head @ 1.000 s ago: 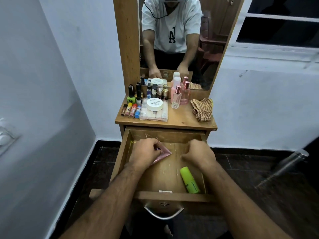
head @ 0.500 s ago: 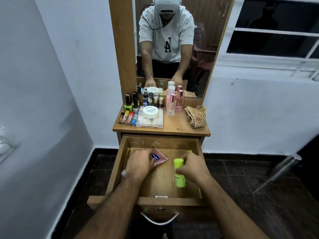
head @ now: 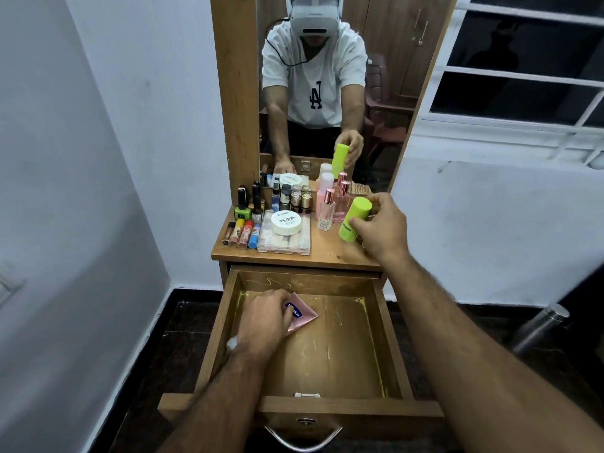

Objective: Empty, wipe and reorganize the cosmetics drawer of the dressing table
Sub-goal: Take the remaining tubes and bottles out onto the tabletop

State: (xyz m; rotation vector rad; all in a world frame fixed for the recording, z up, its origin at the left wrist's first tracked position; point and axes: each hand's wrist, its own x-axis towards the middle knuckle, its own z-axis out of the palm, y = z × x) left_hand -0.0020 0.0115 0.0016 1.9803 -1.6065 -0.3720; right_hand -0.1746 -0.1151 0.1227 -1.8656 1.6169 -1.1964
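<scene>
The green bottle (head: 354, 218) is gripped in the right hand (head: 380, 228), right of centre in the frame, just beside the pink perfume bottles (head: 333, 204) on the tabletop (head: 330, 253). If it is set down carelessly, those tall bottles could be knocked over. Lower centre, the pink tube (head: 302, 317) is pinched by the left hand (head: 264, 320) inside the open drawer (head: 389, 338); being slick and flat, it could slip from the fingers when lifted.

Right hand (head: 380, 228) raised, gripping; left hand (head: 263, 320) lowered, curled.
</scene>
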